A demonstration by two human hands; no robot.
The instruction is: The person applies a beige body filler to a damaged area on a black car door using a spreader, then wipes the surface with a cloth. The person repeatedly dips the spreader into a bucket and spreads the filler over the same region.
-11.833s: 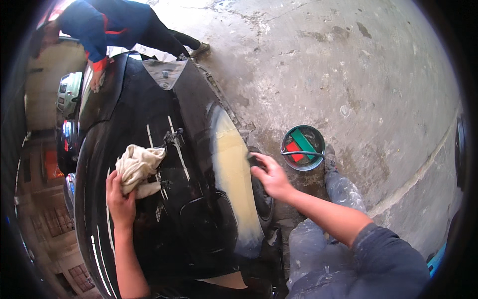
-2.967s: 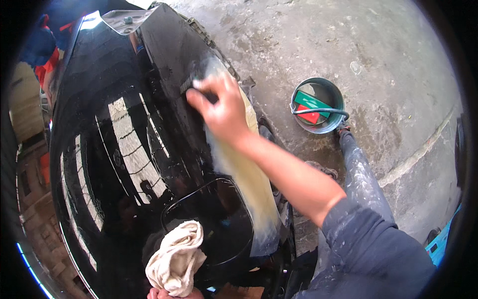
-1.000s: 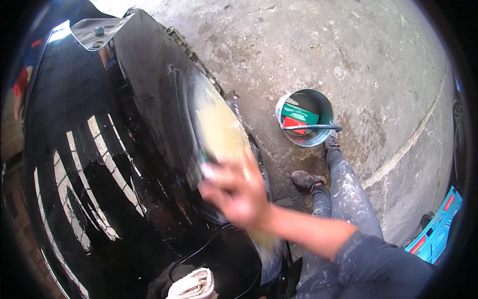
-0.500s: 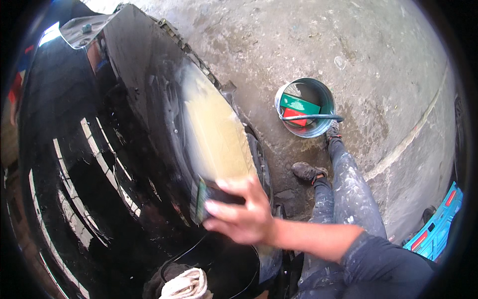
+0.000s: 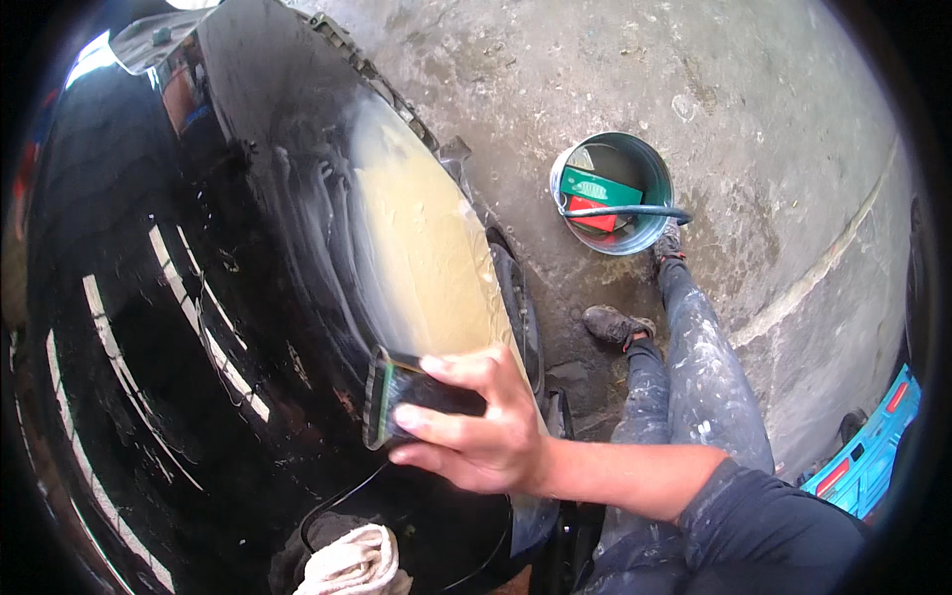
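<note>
My right hand [image 5: 486,421] grips a dark sanding block [image 5: 421,392] with a thin green edge, thumb and fingers wrapped around it. The block lies against a glossy black car panel [image 5: 248,327], at the lower end of a smooth beige filler patch [image 5: 426,253]. Whitish wet smears run over the black paint left of the patch. My left hand is out of sight.
On the concrete floor [image 5: 793,198] stands a metal bucket [image 5: 658,171] holding water, a green block [image 5: 601,186] and a red block [image 5: 592,214]. A crumpled white cloth [image 5: 352,563] rests on the panel. A blue plastic piece [image 5: 863,446] stands at the right edge.
My right hand and the sanding block have shifted slightly left against the panel. The view has moved a little, so the bucket appears higher and the cloth farther left.
</note>
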